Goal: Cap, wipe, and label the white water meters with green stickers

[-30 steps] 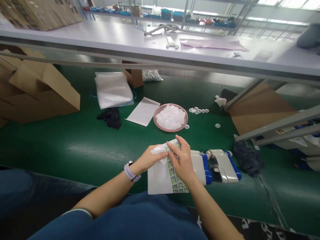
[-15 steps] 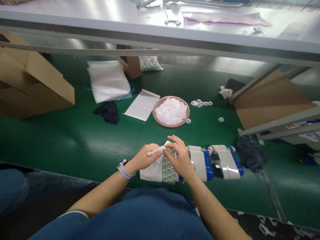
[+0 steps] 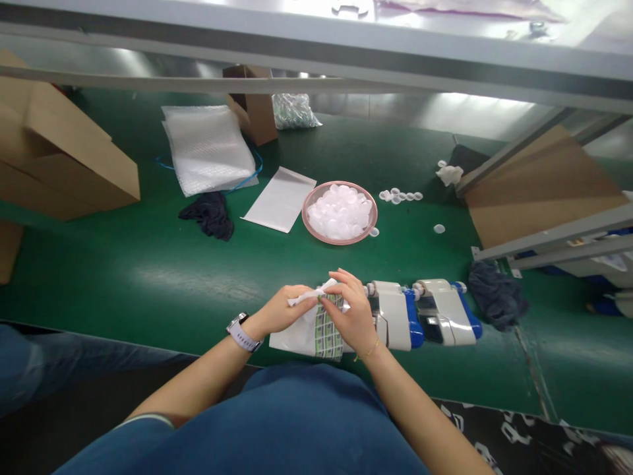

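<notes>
A white sheet with a band of green and grey printed labels (image 3: 328, 338) lies in front of me, with its far edge raised and curled over. My left hand (image 3: 285, 309) holds the curled white edge between thumb and fingers. At the same edge, my right hand (image 3: 350, 310) pinches the sheet by the label band, thumb and index finger close to my left thumb. Whether a single label is between the fingertips is too small to tell. Right of my right hand lie two white-and-blue plastic devices (image 3: 394, 315) (image 3: 448, 311), the nearer one partly beside my wrist.
Beyond my hands stands a pink bowl (image 3: 307, 224) of translucent white caps, with several loose caps (image 3: 404, 196) to its right. A white paper (image 3: 281, 199), dark cloth (image 3: 210, 214), bubble-wrap bags (image 3: 205, 152) and a cardboard box (image 3: 74, 152) lie leftward. A metal shelf (image 3: 316, 46) spans overhead.
The view has tipped down slightly, so the shelf shows less. Both hands stay on the label sheet, and its curled edge has shifted slightly between the fingers.
</notes>
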Demonstrator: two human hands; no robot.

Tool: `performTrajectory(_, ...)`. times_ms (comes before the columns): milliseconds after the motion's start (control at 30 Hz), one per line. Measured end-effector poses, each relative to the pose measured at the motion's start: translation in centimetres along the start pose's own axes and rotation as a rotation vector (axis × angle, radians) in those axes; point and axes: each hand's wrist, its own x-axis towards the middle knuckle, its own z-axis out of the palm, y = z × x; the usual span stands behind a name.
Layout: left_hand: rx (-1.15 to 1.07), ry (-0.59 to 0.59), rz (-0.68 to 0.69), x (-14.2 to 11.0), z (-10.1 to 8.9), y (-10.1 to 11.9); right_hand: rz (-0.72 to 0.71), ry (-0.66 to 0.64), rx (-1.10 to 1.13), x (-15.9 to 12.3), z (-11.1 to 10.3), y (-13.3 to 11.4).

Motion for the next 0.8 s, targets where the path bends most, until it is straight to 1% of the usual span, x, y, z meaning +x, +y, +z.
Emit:
performTrajectory(67,-0.121,-0.008,-0.105,-0.1,0.2,-0.4,-0.040,0.033,-0.049,-0.2,0.2,-0.1)
performTrajectory(167,-0.292,-0.009,-0.218,-0.3,0.5,-1.0,-0.107,0.013,-0.106,-0.5,0.5,-0.5)
performTrajectory(233,-0.390,0.016,-0.275,-0.4,0.5,-1.4,-0.100,0.002,-0.041,-0.5,0.3,-1.0)
performTrajectory(267,-0.443,0.036,-0.307,-0.5,0.3,-1.7,-0.061,0.018,0.030,-0.5,0.1,-1.2)
performTrajectory(300,-0.501,0.062,-0.339,-0.7,-0.1,-2.1,0.008,0.055,0.119,-0.4,-0.2,-1.1)
performTrajectory(367,-0.630,0.148,-0.402,-1.1,-1.3,-3.1,0.230,0.169,0.301,-0.3,-1.1,-0.4)
performTrajectory(433,-0.764,0.251,-0.459,-1.7,-3.1,-4.4,0.485,0.233,0.432,-0.5,-2.2,1.3)
performTrajectory(467,-0.823,0.300,-0.486,-2.1,-4.1,-5.1,0.591,0.223,0.464,-0.8,-2.8,2.4)
performTrajectory(500,-0.872,0.344,-0.515,-2.5,-5.1,-5.7,0.676,0.182,0.475,-1.2,-3.2,3.5)
performTrajectory(567,-0.927,0.425,-0.566,-3.2,-6.8,-6.8,0.780,0.066,0.456,-2.4,-3.7,5.7)
performTrajectory(633,-0.948,0.491,-0.603,-3.7,-7.9,-7.5,0.845,-0.045,0.434,-3.7,-3.6,7.3)
performTrajectory(700,-0.963,0.510,-0.625,-4.0,-8.3,-7.9,0.891,-0.120,0.443,-4.5,-3.2,8.3)
performTrajectory(800,-0.989,0.475,-0.634,-3.8,-8.0,-8.1,0.913,-0.152,0.458,-4.6,-2.5,9.1)
